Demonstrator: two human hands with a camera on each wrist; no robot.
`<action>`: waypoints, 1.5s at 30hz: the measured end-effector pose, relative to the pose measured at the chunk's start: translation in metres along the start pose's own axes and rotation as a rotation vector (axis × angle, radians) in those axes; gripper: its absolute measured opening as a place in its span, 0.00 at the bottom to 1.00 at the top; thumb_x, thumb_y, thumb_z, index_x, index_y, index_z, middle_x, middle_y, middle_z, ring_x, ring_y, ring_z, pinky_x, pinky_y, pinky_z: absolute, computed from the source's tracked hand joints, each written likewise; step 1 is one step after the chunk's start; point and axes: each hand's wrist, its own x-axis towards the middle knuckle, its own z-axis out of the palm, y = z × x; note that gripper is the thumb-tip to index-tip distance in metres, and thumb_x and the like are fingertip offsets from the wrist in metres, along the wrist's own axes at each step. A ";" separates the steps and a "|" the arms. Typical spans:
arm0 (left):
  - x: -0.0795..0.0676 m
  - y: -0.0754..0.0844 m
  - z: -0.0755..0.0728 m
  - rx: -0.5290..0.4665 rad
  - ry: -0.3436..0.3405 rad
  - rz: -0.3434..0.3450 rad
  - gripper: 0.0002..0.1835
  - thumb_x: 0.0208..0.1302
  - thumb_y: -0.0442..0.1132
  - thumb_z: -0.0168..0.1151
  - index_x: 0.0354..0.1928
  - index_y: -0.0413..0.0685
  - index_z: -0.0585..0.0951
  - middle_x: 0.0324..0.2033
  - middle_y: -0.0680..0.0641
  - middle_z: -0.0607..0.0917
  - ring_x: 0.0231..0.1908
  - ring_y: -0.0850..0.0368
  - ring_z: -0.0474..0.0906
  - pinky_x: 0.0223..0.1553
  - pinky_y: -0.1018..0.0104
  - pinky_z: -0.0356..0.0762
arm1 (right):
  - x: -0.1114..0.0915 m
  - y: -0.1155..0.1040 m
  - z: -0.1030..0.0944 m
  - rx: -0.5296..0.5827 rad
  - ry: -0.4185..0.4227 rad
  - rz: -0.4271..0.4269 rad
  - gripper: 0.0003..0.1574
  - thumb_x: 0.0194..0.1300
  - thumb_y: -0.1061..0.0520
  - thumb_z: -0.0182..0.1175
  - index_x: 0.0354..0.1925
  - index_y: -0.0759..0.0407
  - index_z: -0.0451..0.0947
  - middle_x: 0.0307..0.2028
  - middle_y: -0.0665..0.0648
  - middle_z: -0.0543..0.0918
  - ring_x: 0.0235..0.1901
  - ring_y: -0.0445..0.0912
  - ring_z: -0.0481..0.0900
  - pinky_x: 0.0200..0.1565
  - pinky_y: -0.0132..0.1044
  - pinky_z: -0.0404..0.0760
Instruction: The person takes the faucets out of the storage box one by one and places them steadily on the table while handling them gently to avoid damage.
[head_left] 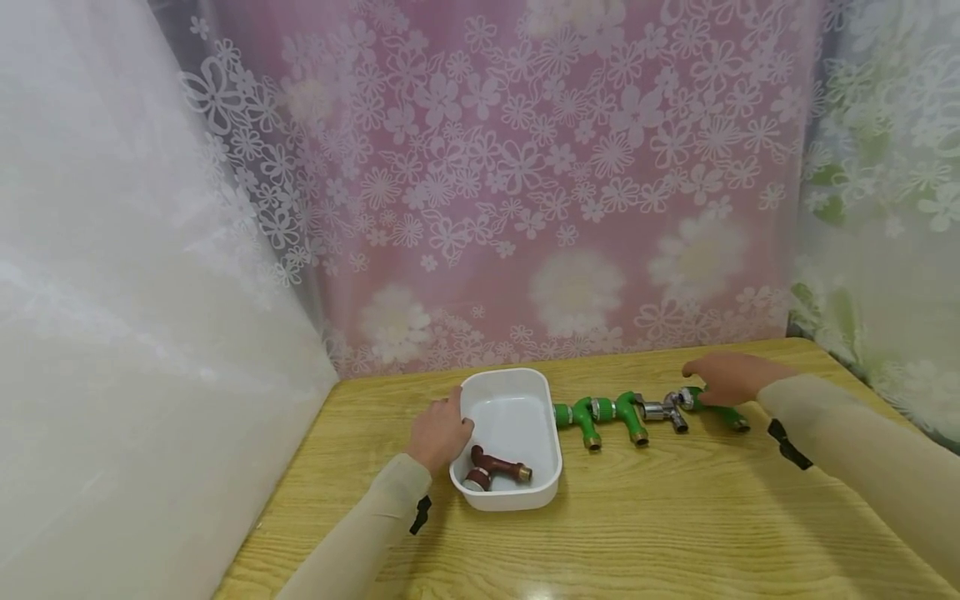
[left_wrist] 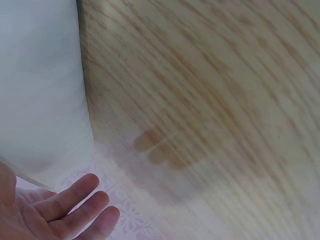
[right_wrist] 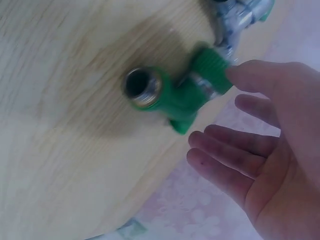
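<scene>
My left hand [head_left: 441, 433] is at the left rim of a white basin [head_left: 553, 467], its thumb over the rim and several fingers [left_wrist: 75, 200] extended outside the wall. Inside the basin's near end lies a dark red faucet [head_left: 501, 467] with a brass-coloured tip. My right hand [head_left: 731, 379] reaches over the rightmost green faucet [head_left: 727, 414], fingers spread apart. In the right wrist view the thumb is right at the ribbed end of that green faucet [right_wrist: 175, 97], and the other fingers stay away from it. A chrome faucet [head_left: 660, 411] lies just left of it.
Two more green faucets [head_left: 583, 421] continue the row between the basin and the chrome one. They lie on a wood-grain table [head_left: 637, 533]. Flowered pink sheeting [head_left: 487, 275] hangs behind, with a white sheet [head_left: 150, 333] on the left and a green-white one [head_left: 885, 275] on the right.
</scene>
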 end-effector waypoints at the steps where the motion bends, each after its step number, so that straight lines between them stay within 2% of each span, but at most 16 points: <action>1: 0.000 0.000 0.000 0.000 0.001 -0.001 0.34 0.70 0.47 0.55 0.75 0.45 0.63 0.56 0.38 0.83 0.47 0.46 0.84 0.43 0.50 0.83 | 0.001 -0.004 -0.001 -0.012 0.004 -0.002 0.27 0.66 0.55 0.65 0.59 0.67 0.77 0.55 0.70 0.81 0.49 0.63 0.82 0.47 0.58 0.80; 9: 0.000 -0.004 0.002 0.007 0.000 -0.007 0.34 0.69 0.47 0.55 0.75 0.45 0.63 0.54 0.39 0.84 0.44 0.47 0.84 0.41 0.50 0.83 | 0.010 -0.040 -0.010 -0.113 0.080 -0.058 0.21 0.64 0.52 0.68 0.54 0.56 0.81 0.53 0.66 0.82 0.45 0.60 0.83 0.43 0.57 0.81; 16: 0.003 -0.004 0.002 0.021 -0.001 -0.010 0.34 0.70 0.48 0.55 0.75 0.46 0.62 0.54 0.40 0.84 0.42 0.48 0.83 0.41 0.51 0.83 | 0.024 -0.076 -0.017 -0.179 0.117 -0.133 0.20 0.64 0.51 0.68 0.54 0.52 0.82 0.51 0.61 0.83 0.41 0.53 0.84 0.39 0.51 0.83; 22: 0.002 -0.002 0.000 0.017 -0.007 -0.012 0.34 0.70 0.48 0.54 0.76 0.47 0.62 0.55 0.39 0.84 0.46 0.47 0.84 0.45 0.50 0.82 | 0.036 -0.101 -0.024 -0.182 0.088 -0.164 0.20 0.67 0.52 0.65 0.57 0.50 0.81 0.54 0.59 0.83 0.44 0.52 0.84 0.43 0.51 0.83; 27: 0.002 -0.002 -0.002 0.003 -0.002 -0.003 0.34 0.69 0.47 0.53 0.75 0.46 0.62 0.55 0.39 0.84 0.46 0.47 0.83 0.43 0.50 0.82 | 0.045 -0.121 -0.027 -0.189 0.082 -0.191 0.22 0.66 0.50 0.65 0.57 0.50 0.80 0.54 0.57 0.84 0.46 0.52 0.84 0.46 0.51 0.83; 36: 0.004 -0.004 0.000 -0.009 0.006 0.006 0.34 0.69 0.47 0.54 0.75 0.47 0.63 0.52 0.41 0.85 0.40 0.52 0.81 0.38 0.55 0.79 | 0.057 -0.158 -0.028 -0.200 0.068 -0.242 0.24 0.66 0.49 0.64 0.60 0.48 0.80 0.57 0.57 0.83 0.54 0.54 0.82 0.47 0.52 0.83; 42: 0.003 -0.004 0.000 -0.005 0.001 -0.005 0.34 0.69 0.48 0.54 0.75 0.47 0.62 0.53 0.40 0.84 0.42 0.51 0.82 0.40 0.54 0.81 | 0.061 -0.180 -0.033 -0.196 0.087 -0.312 0.21 0.65 0.50 0.64 0.57 0.46 0.82 0.48 0.53 0.85 0.42 0.46 0.82 0.34 0.42 0.81; 45: 0.003 -0.004 0.000 -0.004 -0.001 -0.008 0.34 0.70 0.48 0.54 0.75 0.47 0.62 0.54 0.40 0.84 0.43 0.50 0.82 0.41 0.54 0.81 | 0.065 -0.189 -0.033 -0.188 0.084 -0.344 0.21 0.65 0.50 0.64 0.56 0.48 0.81 0.47 0.52 0.85 0.42 0.45 0.82 0.36 0.42 0.81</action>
